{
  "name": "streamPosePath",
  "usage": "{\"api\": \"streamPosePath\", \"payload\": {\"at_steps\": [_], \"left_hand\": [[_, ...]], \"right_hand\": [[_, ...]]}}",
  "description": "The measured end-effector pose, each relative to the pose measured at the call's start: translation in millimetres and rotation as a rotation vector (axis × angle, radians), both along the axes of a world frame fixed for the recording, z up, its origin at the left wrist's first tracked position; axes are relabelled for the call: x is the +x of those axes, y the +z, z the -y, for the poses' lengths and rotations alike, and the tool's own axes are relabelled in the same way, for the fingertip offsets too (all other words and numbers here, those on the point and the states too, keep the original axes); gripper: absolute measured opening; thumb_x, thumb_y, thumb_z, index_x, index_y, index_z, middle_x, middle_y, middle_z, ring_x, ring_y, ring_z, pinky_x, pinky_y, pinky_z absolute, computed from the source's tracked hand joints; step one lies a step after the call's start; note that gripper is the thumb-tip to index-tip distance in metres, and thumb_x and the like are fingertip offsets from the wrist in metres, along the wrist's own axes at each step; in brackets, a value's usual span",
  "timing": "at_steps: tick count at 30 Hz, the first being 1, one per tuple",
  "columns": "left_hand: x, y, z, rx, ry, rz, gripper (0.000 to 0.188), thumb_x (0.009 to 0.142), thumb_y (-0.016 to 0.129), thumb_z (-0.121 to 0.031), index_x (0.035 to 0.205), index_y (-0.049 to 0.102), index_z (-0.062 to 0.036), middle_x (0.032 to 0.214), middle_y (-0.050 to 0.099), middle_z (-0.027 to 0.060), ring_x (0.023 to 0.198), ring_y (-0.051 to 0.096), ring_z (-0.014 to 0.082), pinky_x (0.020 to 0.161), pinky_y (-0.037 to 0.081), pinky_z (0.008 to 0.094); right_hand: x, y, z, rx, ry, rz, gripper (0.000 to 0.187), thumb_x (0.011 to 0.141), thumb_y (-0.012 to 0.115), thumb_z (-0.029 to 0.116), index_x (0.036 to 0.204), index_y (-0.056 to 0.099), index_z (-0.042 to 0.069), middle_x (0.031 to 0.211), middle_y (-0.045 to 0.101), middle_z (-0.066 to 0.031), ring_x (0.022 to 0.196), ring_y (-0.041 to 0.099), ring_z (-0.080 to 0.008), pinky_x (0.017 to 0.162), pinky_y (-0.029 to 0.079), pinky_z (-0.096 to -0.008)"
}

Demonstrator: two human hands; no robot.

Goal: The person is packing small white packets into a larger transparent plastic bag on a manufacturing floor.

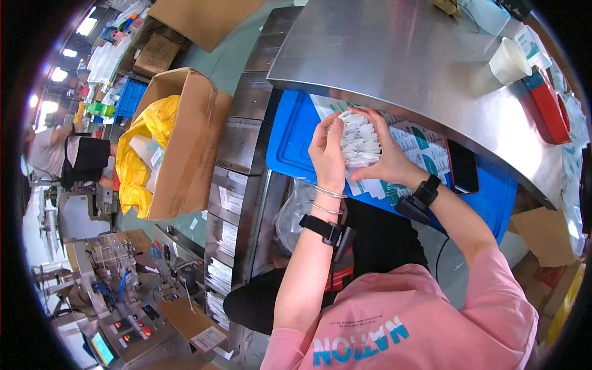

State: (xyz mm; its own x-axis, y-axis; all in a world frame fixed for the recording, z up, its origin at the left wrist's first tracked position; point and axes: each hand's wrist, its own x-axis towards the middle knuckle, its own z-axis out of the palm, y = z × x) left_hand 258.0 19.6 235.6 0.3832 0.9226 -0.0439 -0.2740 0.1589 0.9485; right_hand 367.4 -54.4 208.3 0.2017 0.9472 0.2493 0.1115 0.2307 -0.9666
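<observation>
Between my two hands is a thick bundle of thin white strips (359, 142), its many narrow ends facing up. My left hand (327, 153) wraps round the bundle's left side, and my right hand (393, 159) curves round its right side, fingers at the far edge and thumb near the bottom. What exactly the strips are is too small to tell. Under the hands lie white printed sheets with green marks (425, 148), spread over a blue plastic tray (285, 139). A dark phone (462, 168) rests to the right of the sheets.
Beyond the tray stands a steel bench (382, 55) bearing a white paper cup (509, 61) and a red holder (547, 108). On the left, steel bins (237, 145) run beside a cardboard box (197, 148) with a yellow liner. Machinery (117, 296) and another person (55, 151) are farther left.
</observation>
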Motion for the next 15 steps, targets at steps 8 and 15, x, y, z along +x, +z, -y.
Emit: {"api": "streamPosePath", "payload": {"at_steps": [8,15], "left_hand": [[-4.6,-9.9,-0.4,-0.161,-0.018,0.05,0.03,0.084,0.061,-0.011,0.11,0.055,0.0026,0.097,0.06,0.0082,0.084,0.057,0.011,0.075,0.046,0.0239],[-1.3,-9.0,-0.9,-0.113,-0.01,-0.035,0.035,0.081,0.067,-0.017,0.108,0.054,0.0025,0.093,0.061,0.0078,0.082,0.057,0.0111,0.072,0.047,0.0231]], "right_hand": [[-1.9,-2.6,-2.2,-0.067,0.017,0.16,0.121,0.048,0.086,0.039,0.14,0.013,0.011,0.14,0.027,-0.0161,0.132,0.022,-0.0324,0.11,0.007,-0.0465],[-0.4,1.0,-1.4,-0.019,0.014,0.194,0.123,0.047,0.086,0.04,0.14,0.012,0.01,0.142,0.025,-0.0148,0.133,0.02,-0.0326,0.11,0.006,-0.0456]]}}
